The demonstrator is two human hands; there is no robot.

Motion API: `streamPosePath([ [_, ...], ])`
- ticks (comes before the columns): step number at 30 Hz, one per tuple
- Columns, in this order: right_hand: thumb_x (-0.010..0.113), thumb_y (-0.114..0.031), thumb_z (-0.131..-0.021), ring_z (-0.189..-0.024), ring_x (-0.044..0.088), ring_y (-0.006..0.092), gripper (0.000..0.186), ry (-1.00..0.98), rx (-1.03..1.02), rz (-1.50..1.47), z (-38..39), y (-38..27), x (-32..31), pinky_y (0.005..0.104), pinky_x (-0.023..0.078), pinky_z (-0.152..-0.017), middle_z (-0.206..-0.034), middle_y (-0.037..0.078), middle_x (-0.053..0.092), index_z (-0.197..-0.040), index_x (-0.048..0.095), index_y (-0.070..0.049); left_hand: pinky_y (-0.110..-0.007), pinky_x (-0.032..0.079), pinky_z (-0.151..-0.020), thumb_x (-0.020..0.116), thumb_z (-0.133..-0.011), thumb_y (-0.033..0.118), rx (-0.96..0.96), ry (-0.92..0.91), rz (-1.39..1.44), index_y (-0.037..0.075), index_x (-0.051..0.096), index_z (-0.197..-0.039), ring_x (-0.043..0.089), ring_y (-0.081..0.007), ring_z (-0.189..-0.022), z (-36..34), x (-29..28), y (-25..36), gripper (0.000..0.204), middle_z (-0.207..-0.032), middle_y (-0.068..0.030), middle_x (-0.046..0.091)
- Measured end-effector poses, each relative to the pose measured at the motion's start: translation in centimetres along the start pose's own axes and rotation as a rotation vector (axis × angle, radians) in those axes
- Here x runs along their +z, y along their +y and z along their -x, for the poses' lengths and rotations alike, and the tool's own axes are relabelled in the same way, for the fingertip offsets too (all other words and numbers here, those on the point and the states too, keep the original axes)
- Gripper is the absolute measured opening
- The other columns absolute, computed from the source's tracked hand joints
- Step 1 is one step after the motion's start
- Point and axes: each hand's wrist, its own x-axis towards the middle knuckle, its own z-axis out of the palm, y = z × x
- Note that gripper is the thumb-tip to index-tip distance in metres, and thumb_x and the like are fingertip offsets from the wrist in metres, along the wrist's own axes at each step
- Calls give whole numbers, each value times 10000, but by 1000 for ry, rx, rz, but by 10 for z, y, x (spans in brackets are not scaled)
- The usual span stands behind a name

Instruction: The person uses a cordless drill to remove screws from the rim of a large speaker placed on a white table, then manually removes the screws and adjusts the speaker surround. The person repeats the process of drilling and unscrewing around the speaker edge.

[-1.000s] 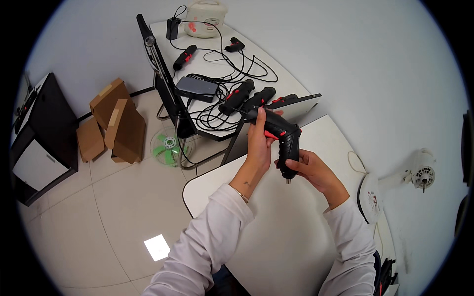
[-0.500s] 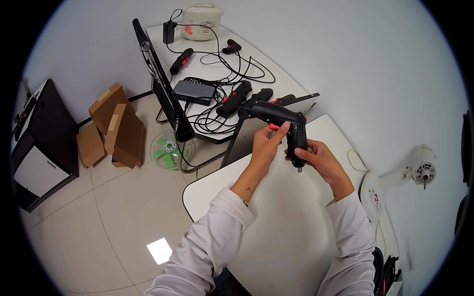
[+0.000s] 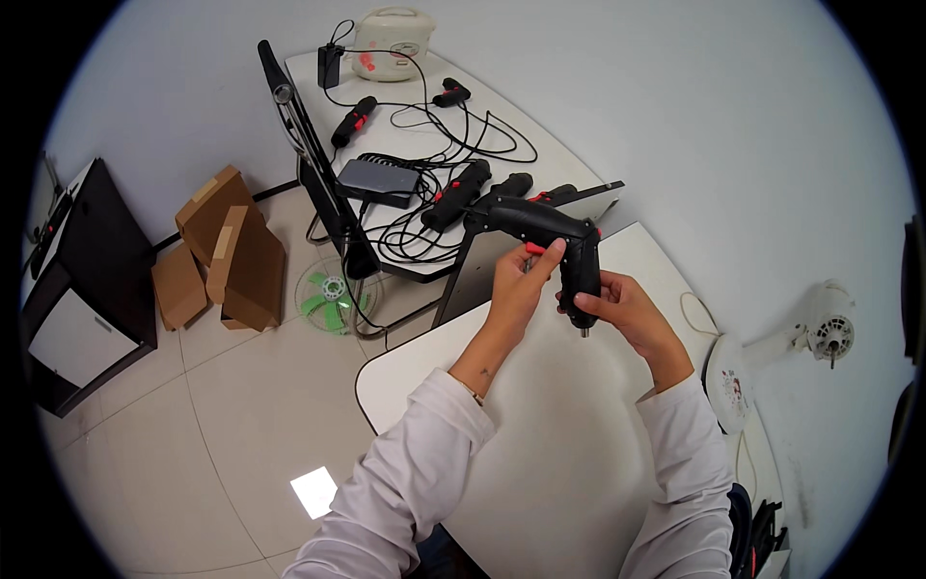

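Note:
A black cordless screwdriver (image 3: 580, 261), bent like a pistol, is held over the white desk (image 3: 395, 386), with a metal tip pointing down. My left hand (image 3: 521, 282) grips it below the upper barrel, thumb near a red part (image 3: 536, 248). My right hand (image 3: 617, 314) is closed round the lower section, thumb across it near the tip. Beyond them, more black-and-red tools (image 3: 456, 198) lie among tangled cables and a grey box (image 3: 378, 180) on the rear table, partly behind a dark panel (image 3: 461, 280).
A rice cooker (image 3: 393, 48) stands at the back. A black metal stand (image 3: 318, 164) rises at the left. Cardboard boxes (image 3: 249, 261), a dark cabinet (image 3: 96, 241) and a green fan blade in a guard (image 3: 326, 304) are on the floor. A wall fan motor (image 3: 830, 333) juts out right.
My left hand has slid down from the top of the screwdriver to beneath its barrel. The screwdriver and my right hand have moved slightly right and up.

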Motion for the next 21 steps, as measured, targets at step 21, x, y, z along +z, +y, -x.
streamPosePath([
  [21,688,-238,-815,-864,634,156,388,-1,31,-24,-3,15,-4,287,476,-819,-956,75,652,-1095,574,5,-291,424,-759,634,-830,479,-182,20,-24,89,648,-868,533,-78,-846,2,-5,-1,392,-893,2,609],
])
